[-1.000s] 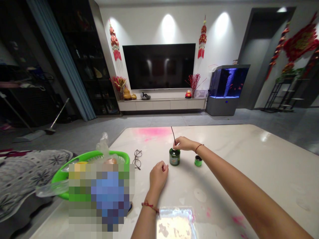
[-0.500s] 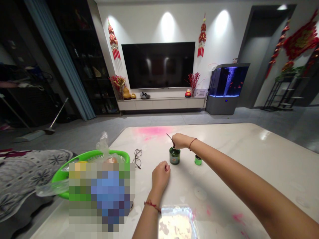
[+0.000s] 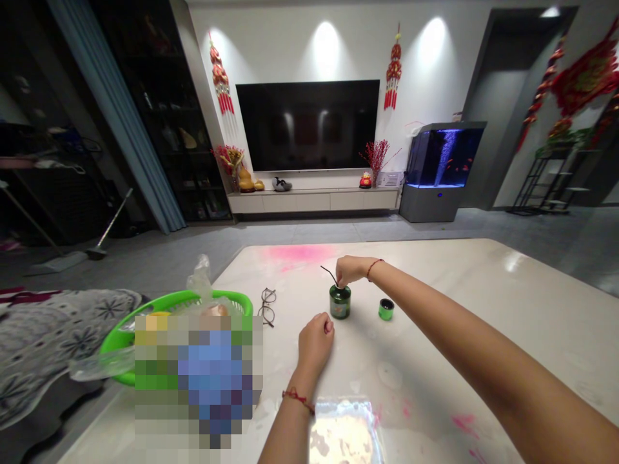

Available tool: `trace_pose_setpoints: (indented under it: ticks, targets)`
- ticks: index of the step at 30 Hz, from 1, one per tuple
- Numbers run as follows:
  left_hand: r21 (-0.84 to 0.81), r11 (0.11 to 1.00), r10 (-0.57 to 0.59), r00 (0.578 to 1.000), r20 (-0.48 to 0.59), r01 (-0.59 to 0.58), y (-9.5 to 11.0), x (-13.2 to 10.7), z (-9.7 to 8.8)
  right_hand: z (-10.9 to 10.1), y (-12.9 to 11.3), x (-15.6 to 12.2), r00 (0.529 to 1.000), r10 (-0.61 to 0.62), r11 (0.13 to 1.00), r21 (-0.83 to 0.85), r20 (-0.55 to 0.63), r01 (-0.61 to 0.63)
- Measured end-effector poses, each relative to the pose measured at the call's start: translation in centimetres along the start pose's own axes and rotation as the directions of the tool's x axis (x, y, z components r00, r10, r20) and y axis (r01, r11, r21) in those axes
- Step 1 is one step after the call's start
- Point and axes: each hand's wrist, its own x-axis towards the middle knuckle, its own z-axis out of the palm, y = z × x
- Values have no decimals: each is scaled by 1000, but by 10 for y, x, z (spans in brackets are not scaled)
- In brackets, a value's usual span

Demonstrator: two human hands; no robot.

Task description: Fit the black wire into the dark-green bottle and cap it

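While right hand (image 3: 351, 269) pinches thin stick (image 3: 329, 275) over jar (image 3: 340, 301), left hand (image 3: 315, 341) fisted, grip contents hidden

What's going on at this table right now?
A person is at a white table. Their right hand pinches a thin dark stick whose lower end is at the mouth of a small dark green jar. A small green cap stands apart, to the jar's right. The left hand rests as a closed fist near the jar, not touching it. Glasses and a green basket lie further left.
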Motion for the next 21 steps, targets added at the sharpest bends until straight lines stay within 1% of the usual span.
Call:
trace_pose_setpoints:
  ticks: [5,11,16,21]
  targets:
    - [-10,1000,21,1000,-13,-21,0,0,2,0,-8,0,1000,-8,999,-48,-29,6]
    - [2,1000,22,1000,-15,-22,-1,-1,3,11,-14,-4,993,4,997,-77,-118,-13]
    - [10,1000,28,999,-22,-27,-1,0,3,16,-14,-8,986,12,999,-43,-165,-20]
    - [4,1000,17,1000,-16,-17,0,0,2,15,-18,-8,982,91,996,36,-163,-86]
